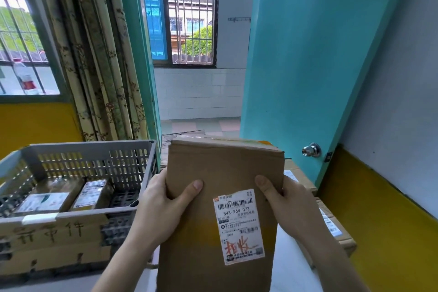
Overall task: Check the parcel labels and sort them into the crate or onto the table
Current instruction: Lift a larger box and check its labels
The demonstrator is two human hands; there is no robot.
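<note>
crate (78, 149): sat to the left, nearer the left hand, two parcels already inside.
parcel (222, 201): was held upright in front, long axis vertical, above the bench (291, 275).
label (238, 226): faced the camera, red handwriting on it.
left hand (161, 206): gripped the parcel's left edge.
right hand (286, 199): gripped the right edge.
call: crate drop would mean a leftward swing.

Daylight enters through the barred window (190, 14) ahead and a second window (21, 38) at left, both slightly overexposed. The room is evenly bright with soft shadows. Wide-angle distortion bends the edges; the label (238, 226) print is slightly soft.
</note>
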